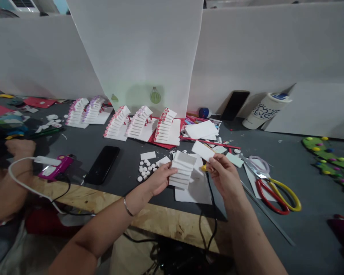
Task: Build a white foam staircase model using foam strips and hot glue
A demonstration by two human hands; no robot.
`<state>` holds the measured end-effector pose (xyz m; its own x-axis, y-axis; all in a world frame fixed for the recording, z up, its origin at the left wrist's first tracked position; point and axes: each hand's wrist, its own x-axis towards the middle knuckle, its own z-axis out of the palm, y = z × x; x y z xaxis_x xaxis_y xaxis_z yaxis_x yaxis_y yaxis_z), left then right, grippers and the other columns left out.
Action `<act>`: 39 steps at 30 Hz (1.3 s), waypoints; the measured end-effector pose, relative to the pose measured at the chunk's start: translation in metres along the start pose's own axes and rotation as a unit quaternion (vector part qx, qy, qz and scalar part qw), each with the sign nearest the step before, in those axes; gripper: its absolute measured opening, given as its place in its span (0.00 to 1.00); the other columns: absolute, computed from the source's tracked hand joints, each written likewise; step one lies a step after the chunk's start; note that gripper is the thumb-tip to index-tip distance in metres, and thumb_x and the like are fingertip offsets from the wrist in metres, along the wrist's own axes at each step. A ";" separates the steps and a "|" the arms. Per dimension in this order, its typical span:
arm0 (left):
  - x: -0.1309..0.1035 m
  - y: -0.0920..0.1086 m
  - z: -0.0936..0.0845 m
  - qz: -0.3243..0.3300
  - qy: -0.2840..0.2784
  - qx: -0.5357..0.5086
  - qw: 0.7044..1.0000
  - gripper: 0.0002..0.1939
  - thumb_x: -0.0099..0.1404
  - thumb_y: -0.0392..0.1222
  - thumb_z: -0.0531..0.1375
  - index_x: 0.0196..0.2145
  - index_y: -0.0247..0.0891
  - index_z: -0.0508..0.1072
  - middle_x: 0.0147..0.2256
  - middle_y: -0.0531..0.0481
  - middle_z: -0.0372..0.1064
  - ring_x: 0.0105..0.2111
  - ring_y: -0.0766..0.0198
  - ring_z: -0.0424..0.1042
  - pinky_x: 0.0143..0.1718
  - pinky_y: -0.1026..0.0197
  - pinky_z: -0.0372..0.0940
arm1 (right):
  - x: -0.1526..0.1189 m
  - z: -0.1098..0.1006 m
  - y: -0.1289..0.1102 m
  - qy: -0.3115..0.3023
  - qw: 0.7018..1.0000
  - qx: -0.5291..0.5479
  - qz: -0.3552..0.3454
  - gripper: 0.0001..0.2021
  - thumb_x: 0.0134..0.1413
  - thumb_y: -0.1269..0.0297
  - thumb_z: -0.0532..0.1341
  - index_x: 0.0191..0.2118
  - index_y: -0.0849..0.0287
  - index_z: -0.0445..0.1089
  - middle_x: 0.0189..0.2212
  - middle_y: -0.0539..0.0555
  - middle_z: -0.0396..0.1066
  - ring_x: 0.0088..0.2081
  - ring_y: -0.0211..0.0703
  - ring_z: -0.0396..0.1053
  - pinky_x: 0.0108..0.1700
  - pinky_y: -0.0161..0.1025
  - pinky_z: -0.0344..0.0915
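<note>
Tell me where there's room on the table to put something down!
Biggest bare patch: between the scissors and the green strip with colored balls. A smaller one is between the flat black phone and the little round white pieces. It's crowded around the left hand, holding white steps, and the right hand, holding a white card.

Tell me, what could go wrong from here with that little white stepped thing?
The left hand grips the stepped white model by one side; too firm a squeeze might shift its layers.
The small white discs lie loose beside that hand, so a careless sweep could scatter them.
The black cord runs close to the right hand and might snag.
</note>
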<state>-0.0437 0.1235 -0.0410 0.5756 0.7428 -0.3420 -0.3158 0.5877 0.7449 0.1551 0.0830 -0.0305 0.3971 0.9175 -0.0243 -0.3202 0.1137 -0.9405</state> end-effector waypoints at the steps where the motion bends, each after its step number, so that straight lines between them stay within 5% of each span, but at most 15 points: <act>1: 0.000 0.000 0.000 0.002 -0.003 -0.002 1.000 0.14 0.51 0.38 0.69 0.37 0.34 0.75 0.35 0.44 0.77 0.34 0.60 0.74 0.41 0.59 0.64 | -0.001 0.001 0.001 -0.006 1.000 -0.007 0.004 0.13 0.42 0.58 0.70 0.36 0.53 0.72 0.25 0.45 0.65 0.24 0.33 0.60 0.26 0.34 0.61; 4: 0.001 -0.001 0.000 0.004 0.002 -0.006 1.000 0.14 0.50 0.37 0.69 0.36 0.34 0.75 0.34 0.45 0.77 0.33 0.62 0.73 0.41 0.60 0.64 | -0.003 0.005 0.006 -0.013 1.000 -0.028 0.002 0.18 0.43 0.59 0.69 0.43 0.50 0.74 0.26 0.45 0.65 0.24 0.32 0.60 0.27 0.34 0.60; 15: -0.001 0.000 0.004 0.001 0.012 0.000 1.000 0.17 0.48 0.38 0.71 0.37 0.33 0.76 0.34 0.46 0.77 0.34 0.63 0.73 0.42 0.61 0.62 | -0.006 0.002 0.013 0.013 0.994 -0.103 -0.016 0.15 0.44 0.56 0.69 0.39 0.55 0.77 0.30 0.49 0.73 0.27 0.35 0.62 0.30 0.36 0.61; 27: -0.002 0.002 0.007 -0.004 -0.012 -0.008 1.000 0.20 0.49 0.37 0.70 0.42 0.34 0.76 0.43 0.44 0.77 0.45 0.56 0.73 0.46 0.59 0.63 | -0.005 0.006 0.015 0.034 0.997 -0.067 0.025 0.15 0.38 0.57 0.72 0.36 0.54 0.79 0.26 0.48 0.72 0.24 0.33 0.60 0.27 0.35 0.59; 39: -0.003 0.003 0.008 -0.011 -0.007 -0.010 1.000 0.21 0.49 0.38 0.70 0.42 0.34 0.76 0.42 0.43 0.77 0.44 0.56 0.73 0.46 0.59 0.63 | -0.005 0.006 0.018 0.041 0.997 -0.052 0.050 0.16 0.35 0.58 0.73 0.35 0.54 0.80 0.31 0.50 0.76 0.28 0.35 0.64 0.31 0.36 0.61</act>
<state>-0.0404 0.1207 -0.0338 0.5925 0.7255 -0.3502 -0.3185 0.6102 0.7254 0.1427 0.0829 -0.0450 0.4385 0.8871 -0.1439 -0.2732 -0.0210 -0.9617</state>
